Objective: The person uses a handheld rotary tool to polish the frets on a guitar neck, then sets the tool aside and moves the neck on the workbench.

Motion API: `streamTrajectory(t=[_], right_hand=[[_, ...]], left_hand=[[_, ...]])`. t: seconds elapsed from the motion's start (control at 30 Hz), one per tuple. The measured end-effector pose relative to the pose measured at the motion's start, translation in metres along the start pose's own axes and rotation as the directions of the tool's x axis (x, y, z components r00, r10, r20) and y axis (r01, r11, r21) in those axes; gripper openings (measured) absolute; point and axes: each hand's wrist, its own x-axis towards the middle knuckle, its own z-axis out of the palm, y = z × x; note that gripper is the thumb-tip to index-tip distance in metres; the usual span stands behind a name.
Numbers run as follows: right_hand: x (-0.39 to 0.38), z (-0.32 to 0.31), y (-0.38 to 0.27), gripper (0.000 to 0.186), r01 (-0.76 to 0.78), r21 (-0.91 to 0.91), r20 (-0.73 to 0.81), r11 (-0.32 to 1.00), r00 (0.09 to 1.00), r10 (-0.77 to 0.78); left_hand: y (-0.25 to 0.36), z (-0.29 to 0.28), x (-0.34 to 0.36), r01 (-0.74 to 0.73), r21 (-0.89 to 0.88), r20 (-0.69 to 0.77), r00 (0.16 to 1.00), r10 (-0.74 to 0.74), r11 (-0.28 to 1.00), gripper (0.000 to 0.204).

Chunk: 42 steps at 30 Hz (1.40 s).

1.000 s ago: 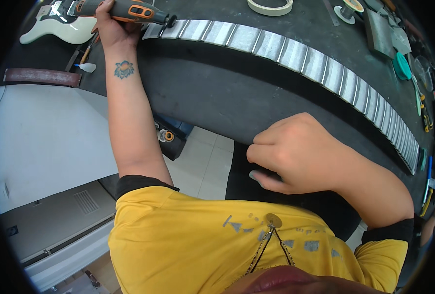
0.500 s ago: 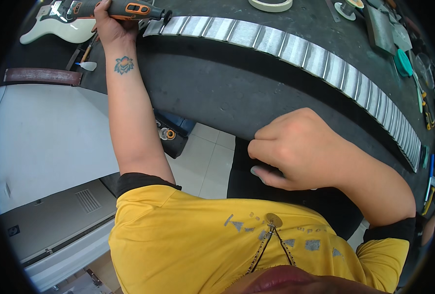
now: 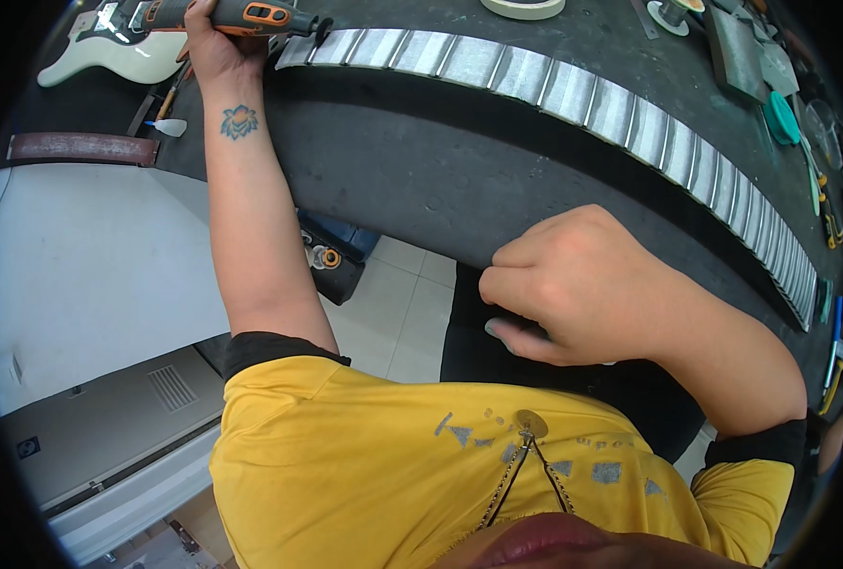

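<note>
At the top left, my left hand (image 3: pixel 222 55) is closed around a grey and orange rotary tool (image 3: pixel 260 15). A small dark disc (image 3: pixel 324 32) sits on the tool's right end, at the left end of a long silvery strip (image 3: pixel 521 74). I cannot tell whether the disc touches it. Dark crosswise lines run along the strip, which lies across the table. My right hand (image 3: pixel 568 289) is curled in a loose fist at the table's near edge, well short of the strip. Nothing shows between its fingers and thumb, though the palm is hidden.
A white guitar-like body (image 3: pixel 108 59) lies on the dark table (image 3: pixel 393 156) at far left. A tape roll (image 3: pixel 524 8) and a wire spool (image 3: pixel 670 16) are at the back. Several tools and a teal round object (image 3: pixel 780 119) crowd the right edge. A white panel (image 3: pixel 99 275) stands left.
Hardly anything differs. Both hands and the rotary tool keep their places; the whole view has shifted very slightly.
</note>
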Motion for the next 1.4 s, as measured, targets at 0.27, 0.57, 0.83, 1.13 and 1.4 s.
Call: streamTrajectory(t=[0.27,0.57,0.83,1.13,1.4], right_hand=[[0.000,0.000,0.000,0.019,0.000,-0.001,0.005,1.000,1.000,0.000],[-0.001,0.000,-0.002,0.019,0.002,0.008,0.012,1.000,1.000,-0.003],[-0.001,0.000,-0.002,0.019,0.011,0.013,-0.001,1.000,1.000,-0.011],[0.000,-0.001,-0.002,0.019,0.005,0.016,0.015,1.000,1.000,-0.005],[0.002,0.001,0.000,0.018,0.008,0.002,-0.001,1.000,1.000,-0.008]], left_hand=[[0.008,0.020,-0.022,0.026,0.032,-0.010,1.000,-0.026,0.999,0.041],[0.020,-0.016,-0.013,0.025,0.045,-0.034,0.999,-0.023,0.999,0.039],[0.021,-0.019,-0.013,0.037,-0.005,-0.024,0.999,-0.037,0.999,0.035],[0.020,-0.010,-0.012,0.043,0.026,0.014,0.999,-0.043,0.999,0.029],[0.013,0.017,-0.019,0.040,0.044,-0.036,0.999,-0.038,0.998,0.041]])
